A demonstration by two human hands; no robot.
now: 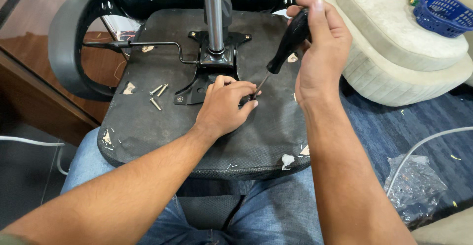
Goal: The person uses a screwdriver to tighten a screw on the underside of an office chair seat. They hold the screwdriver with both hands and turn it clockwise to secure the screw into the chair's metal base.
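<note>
With the right hand clenched round the screwdriver and left hand pinching at its tip, a slip off the screw could jab those fingers.

Blue carpet floor, cream cushioned pouf, blue plastic basket, wooden desk edge, crumpled clear bag

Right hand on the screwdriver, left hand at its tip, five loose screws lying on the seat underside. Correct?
Not quite. The head view shows three loose screws, not five. The rest holds: right hand grips the screwdriver, left hand pinches at its tip, on the seat underside.
</note>
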